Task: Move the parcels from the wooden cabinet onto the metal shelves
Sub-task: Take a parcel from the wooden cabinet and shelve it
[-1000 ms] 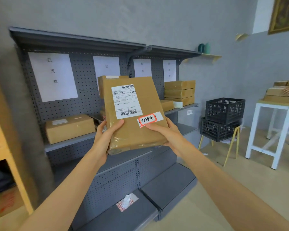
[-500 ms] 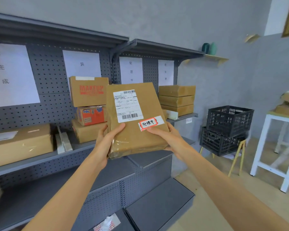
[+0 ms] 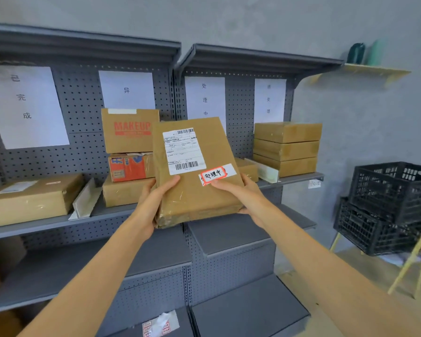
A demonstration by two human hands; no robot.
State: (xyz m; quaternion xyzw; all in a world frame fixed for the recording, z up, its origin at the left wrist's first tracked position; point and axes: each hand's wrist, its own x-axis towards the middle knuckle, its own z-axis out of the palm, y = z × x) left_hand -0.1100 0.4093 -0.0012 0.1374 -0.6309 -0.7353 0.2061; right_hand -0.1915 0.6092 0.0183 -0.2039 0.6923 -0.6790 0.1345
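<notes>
- Head view showed a flat, rectangular brown cardboard parcel (image 3: 199, 173), wrapped in glossy clear tape, held up in front of the grey metal shelves (image 3: 229, 229) and touching no shelf.
- A white printed shipping label (image 3: 184, 152) with barcodes covered its upper face; a red-bordered sticker (image 3: 214, 174) with handwritten characters sat on a white strip near the lower right.
- Left hand (image 3: 153, 200) gripped the parcel's lower left edge, thumb lying on top, its fingers wrapped underneath.
- Right hand (image 3: 243, 193) clasped the lower right edge, thumb pressed just below the sticker.
- Both bare forearms reached forward and upward from the bottom corners.
- Behind stood a matte perforated back panel (image 3: 83, 113) with white paper sheets.
- A "MAKEUP" carton (image 3: 129, 130) topped a stack to the left; three flat brown boxes (image 3: 287, 148) were stacked to the right.
- Black lattice plastic crates (image 3: 387, 205) stood farther right.
</notes>
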